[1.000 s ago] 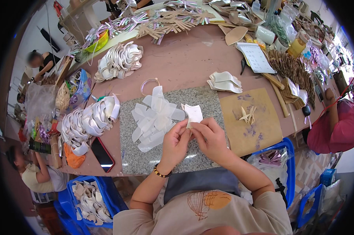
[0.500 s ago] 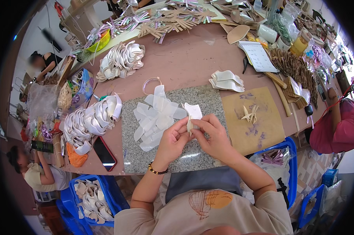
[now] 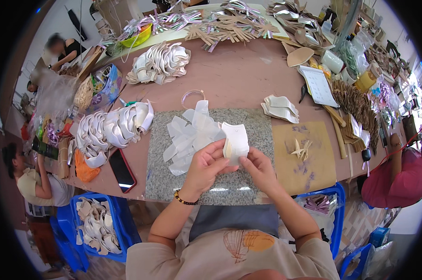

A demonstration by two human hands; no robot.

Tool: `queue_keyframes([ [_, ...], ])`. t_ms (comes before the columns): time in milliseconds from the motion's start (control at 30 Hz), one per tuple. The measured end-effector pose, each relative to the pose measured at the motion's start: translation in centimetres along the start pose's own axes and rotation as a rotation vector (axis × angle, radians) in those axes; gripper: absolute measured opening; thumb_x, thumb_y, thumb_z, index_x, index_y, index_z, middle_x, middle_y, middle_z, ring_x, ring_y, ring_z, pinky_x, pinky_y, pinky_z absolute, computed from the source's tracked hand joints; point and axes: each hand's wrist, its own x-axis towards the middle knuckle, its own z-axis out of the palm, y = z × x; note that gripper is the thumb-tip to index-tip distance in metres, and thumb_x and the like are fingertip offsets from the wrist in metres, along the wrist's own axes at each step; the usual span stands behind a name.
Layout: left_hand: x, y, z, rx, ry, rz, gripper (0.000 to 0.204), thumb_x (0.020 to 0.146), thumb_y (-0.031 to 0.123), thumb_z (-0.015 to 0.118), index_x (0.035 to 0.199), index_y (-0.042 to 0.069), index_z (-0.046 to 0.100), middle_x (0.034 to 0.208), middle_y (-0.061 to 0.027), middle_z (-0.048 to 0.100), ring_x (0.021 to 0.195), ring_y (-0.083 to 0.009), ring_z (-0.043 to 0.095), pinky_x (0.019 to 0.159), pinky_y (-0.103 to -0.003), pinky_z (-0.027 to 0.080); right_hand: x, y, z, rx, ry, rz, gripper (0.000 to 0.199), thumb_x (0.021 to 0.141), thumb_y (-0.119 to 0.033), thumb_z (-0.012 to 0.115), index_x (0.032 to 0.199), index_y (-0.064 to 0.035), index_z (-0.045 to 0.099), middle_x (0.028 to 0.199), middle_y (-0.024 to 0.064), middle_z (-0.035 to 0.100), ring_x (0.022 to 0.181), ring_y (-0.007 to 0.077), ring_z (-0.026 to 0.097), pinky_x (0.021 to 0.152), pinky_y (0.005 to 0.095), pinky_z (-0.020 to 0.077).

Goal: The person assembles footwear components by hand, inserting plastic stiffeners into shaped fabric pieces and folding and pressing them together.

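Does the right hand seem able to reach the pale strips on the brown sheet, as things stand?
Probably yes: nothing visible lies between the right hand and the pale strips, though it holds the white piece.

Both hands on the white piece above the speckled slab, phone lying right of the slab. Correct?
Wrong side: the phone lies left of the speckled slab, per the head view. Left hand and right hand are on the white piece above it.
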Motion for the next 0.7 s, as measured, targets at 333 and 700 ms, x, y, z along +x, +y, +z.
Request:
queue_keyframes([
  [333,-3.0,0.9,-3.2,0.842,0.362,0.5,0.028,0.078,0.007,0.067,0.103,-0.002,0.06,0.095,-0.0114,0.061,0.076,-0.0137,0.062,0.045,-0.021,0.051,-1.3,-2.0,1.2,-0.676,-0.331,-0.196,0.013,0.086,-0.006,0.056,0.096,0.001,0.057,0.082,0.014,0.057,0.074,0.0241,0.058,0.065,0.0313,0.0452],
  [700,-7.1,4.2,-3.2,1.345,-0.125,0.687,0.04,0.057,0.007,0.079,0.093,0.004,0.062,0.096,-0.0092,0.06,0.083,-0.0265,0.058,0.069,-0.031,0.05,-0.3,-3.3,1.7,-0.33,-0.606,0.124,0.015,0.087,-0.005,0.056,0.1,0.0016,0.061,0.089,0.0082,0.063,0.075,0.0173,0.061,0.066,0.0298,0.0486],
])
